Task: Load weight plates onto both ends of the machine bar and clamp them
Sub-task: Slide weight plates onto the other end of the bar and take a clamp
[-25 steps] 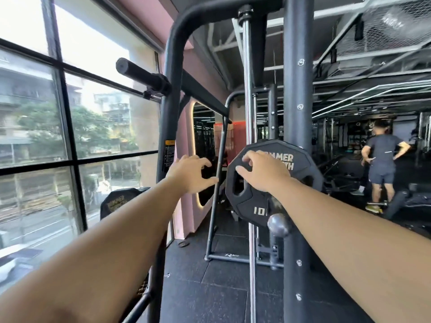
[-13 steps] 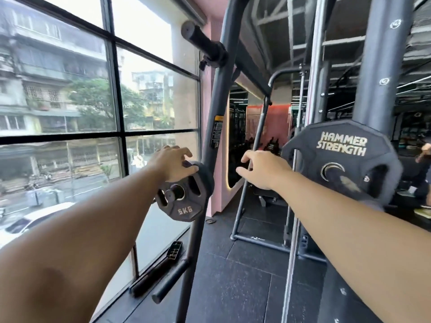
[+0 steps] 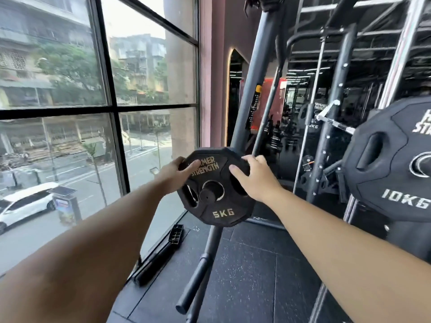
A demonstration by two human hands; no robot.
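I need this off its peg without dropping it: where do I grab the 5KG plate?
Take the 5KG plate by its slot openings on either side of the peg, coming from the front. It hangs upright with its face toward you, so it should slide straight off.

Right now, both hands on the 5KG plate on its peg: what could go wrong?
1. Left hand and right hand grip only the upper rim of the 5KG plate; clearing the storage peg, it may swing or slip.
2. A bare lower peg juts out below; a dropped plate could strike it.
3. The 10KG plate sits close on the right; a wide carry could knock it.
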